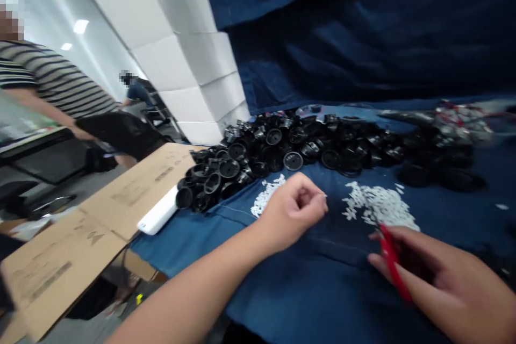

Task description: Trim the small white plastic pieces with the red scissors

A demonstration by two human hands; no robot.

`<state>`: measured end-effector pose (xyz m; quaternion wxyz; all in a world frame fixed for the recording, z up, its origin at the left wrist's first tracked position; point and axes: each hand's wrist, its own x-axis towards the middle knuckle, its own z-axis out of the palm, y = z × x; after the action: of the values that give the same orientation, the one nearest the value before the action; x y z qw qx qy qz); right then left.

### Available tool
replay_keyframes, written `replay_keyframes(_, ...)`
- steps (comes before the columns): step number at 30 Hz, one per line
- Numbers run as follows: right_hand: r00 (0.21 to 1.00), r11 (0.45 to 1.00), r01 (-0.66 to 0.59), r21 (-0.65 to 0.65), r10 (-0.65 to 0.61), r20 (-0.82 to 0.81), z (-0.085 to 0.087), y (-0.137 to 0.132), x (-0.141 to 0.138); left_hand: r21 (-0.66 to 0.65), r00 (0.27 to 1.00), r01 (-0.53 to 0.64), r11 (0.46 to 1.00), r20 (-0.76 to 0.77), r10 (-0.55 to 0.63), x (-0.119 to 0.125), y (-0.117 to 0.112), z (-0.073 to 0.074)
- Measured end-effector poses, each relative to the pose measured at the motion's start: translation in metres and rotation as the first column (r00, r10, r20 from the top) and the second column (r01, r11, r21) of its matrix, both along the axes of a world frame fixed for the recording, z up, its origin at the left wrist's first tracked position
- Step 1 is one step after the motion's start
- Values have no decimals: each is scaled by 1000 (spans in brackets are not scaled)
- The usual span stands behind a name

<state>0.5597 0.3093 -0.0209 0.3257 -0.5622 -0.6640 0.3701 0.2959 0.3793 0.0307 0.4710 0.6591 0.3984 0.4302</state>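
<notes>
"Right hand (447,279): what does it hold?"

"A red tool (390,259), gripped between thumb and fingers, its dark tip at the near edge of the larger heap of white pieces (387,204)."

"And the left hand (292,205)?"

"Curled, thumb and forefinger meeting; I cannot tell whether something small is pinched there. It is just beside the smaller heap of white pieces (264,198)."

"What lies beyond?"

"Round black parts (274,157), piled on the blue cloth (290,295) behind both heaps."
</notes>
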Motion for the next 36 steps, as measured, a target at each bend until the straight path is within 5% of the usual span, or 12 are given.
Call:
replay_keyframes(3,989,962,-113,-247,86,-117,42,-2,-21,-39,982,71,997,176,-63,1,0,2)
replay_keyframes(6,974,918,-182,-351,120,-191,56,1,-23,-87,966,140,986,233,-116,1,-1,3)
replay_keyframes(13,922,826,-327,-458,172,-347,56,-4,-20,-122,939,225,967,292,-182,4,-5,1)
replay_keyframes(36,843,731,-400,-553,57,-535,59,-4,-13,-81,956,202,976,230,-179,3,-3,8)
